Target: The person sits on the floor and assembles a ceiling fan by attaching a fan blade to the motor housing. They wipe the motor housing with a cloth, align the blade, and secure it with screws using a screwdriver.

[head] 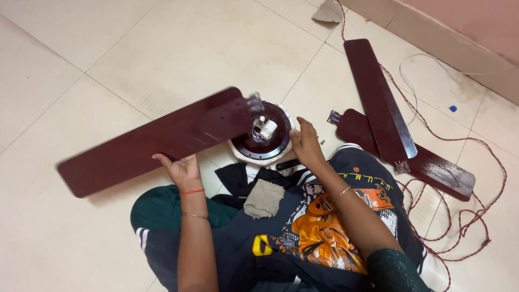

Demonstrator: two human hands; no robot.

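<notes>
Two bare hands work over a round fan motor (264, 141) that sits on the tiled floor (162, 48), just in front of the person's crossed legs. The left hand (183, 167) holds up a long dark red fan blade (157, 139) from below, with the thumb stretched along its near edge; the other fingers are hidden under the blade. The blade looks blurry, and its metal end hangs over the motor. The right hand (305, 143) rests on the motor's right rim, fingers curled close together; I cannot tell if they pinch anything. Two more blades (389, 135) lie crossed on the right, beside a twisted red wire (465, 216) cut off at the edge
</notes>
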